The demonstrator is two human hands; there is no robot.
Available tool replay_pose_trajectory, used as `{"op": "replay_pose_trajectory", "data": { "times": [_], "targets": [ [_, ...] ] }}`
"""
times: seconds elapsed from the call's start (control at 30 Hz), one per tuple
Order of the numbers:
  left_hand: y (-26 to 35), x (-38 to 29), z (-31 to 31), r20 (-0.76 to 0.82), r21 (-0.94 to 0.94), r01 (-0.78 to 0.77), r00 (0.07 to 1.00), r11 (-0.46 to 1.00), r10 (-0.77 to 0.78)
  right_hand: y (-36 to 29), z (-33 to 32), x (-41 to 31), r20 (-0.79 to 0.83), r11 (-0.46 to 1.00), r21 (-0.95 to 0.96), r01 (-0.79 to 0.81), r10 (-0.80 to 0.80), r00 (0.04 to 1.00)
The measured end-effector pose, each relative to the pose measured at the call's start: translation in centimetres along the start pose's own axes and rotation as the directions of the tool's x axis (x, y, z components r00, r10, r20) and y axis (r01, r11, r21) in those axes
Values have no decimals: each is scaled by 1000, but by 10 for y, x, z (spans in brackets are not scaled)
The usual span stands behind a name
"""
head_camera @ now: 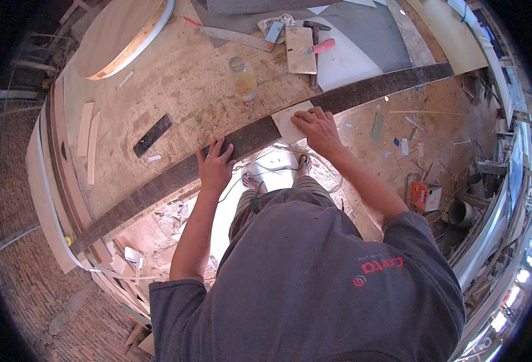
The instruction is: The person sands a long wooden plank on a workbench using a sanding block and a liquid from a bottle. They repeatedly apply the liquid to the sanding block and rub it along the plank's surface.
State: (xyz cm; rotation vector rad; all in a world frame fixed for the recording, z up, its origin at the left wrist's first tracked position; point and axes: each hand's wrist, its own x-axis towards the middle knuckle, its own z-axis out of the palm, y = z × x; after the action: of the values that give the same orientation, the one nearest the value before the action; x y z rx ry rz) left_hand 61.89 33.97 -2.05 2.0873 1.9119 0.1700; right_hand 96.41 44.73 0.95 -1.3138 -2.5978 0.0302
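A long dark board (157,184) lies along the near edge of the wooden worktable (175,77). My left hand (216,165) rests on this board with its fingers spread, holding nothing. To its right, my right hand (318,131) has its fingers bent over a small pale flat sheet (288,122), which lies across the dark board. The fingertips press on the sheet's top; its underside is hidden. Beyond the board stands a glass jar (243,79) with yellowish contents.
A hammer (316,26), a pink-handled cutter (322,46) and a small wooden board (300,59) lie at the back. A round wooden panel (116,36) is at back left. Thin wood strips (85,129) lie at left; an orange-and-white box (425,196) sits at right.
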Motion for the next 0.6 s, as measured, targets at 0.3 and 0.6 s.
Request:
{"op": "replay_pose_trajectory", "data": {
  "times": [0.3, 0.6],
  "targets": [
    [-2, -1, 5, -13, 21, 6, 1000, 1000, -5, 0, 4, -4, 69, 999, 34, -5, 3, 998],
    [0, -1, 3, -1, 25, 4, 1000, 1000, -4, -24, -42, -48, 272, 982, 166, -95, 47, 961]
  ]
}}
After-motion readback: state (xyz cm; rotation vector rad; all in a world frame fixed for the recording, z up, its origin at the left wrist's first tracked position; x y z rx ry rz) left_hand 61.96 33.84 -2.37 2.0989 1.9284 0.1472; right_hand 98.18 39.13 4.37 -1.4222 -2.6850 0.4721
